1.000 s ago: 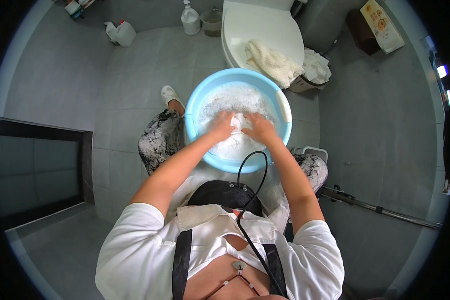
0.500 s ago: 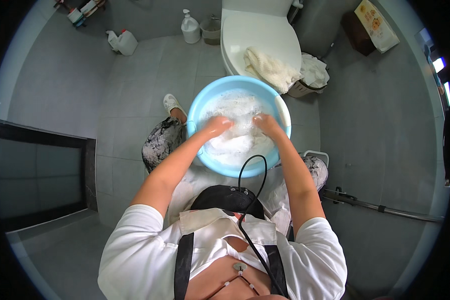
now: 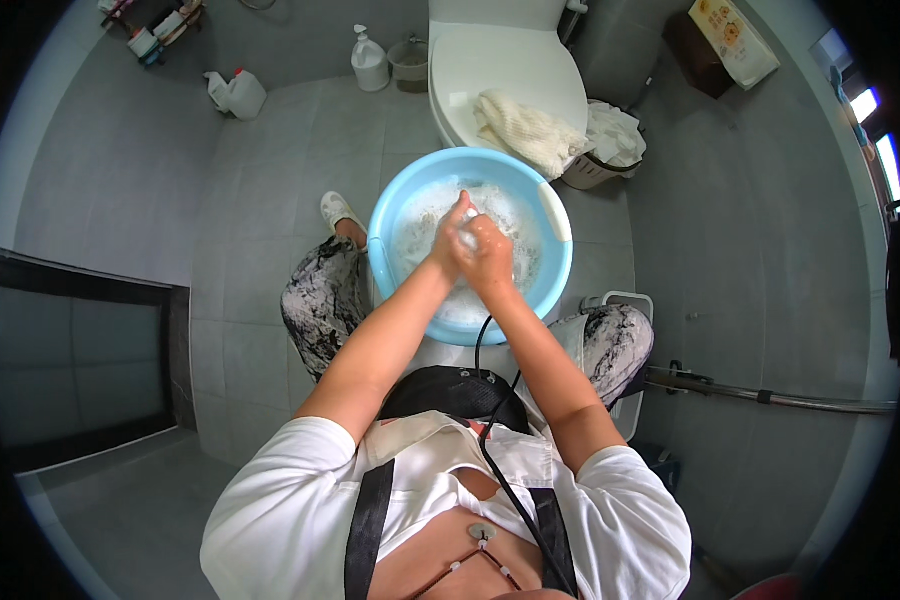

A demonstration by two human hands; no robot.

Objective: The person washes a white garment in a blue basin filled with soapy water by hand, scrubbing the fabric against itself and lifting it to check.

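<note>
A round light-blue basin [image 3: 385, 190] stands between my knees, with foamy water [image 3: 420, 230] in it. Above the suds my two hands are pressed together, wet and closed. My left hand [image 3: 448, 238] has its thumb pointing up and away from me. My right hand [image 3: 490, 256] wraps over from the other side. Between them shows a bit of white, sudsy cloth [image 3: 467, 238]; most of it is hidden by my fingers and palms. White foam [image 3: 465, 305] lies in the near part of the basin, below my wrists. A pale bar-like piece [image 3: 554, 212] sits on the basin's right rim.
Behind the basin stands a toilet [image 3: 510, 75] with a cream knitted cloth [image 3: 532, 132] on its lid. A bin [image 3: 610, 150] is beside it. A pump bottle [image 3: 370, 62] and white jug [image 3: 238, 95] stand by the wall. A black cable [image 3: 482, 345] hangs near the basin's front.
My hands were apart, low in the suds over a white cloth. They have come together and risen, closed around some white cloth. The view has shifted slightly.
</note>
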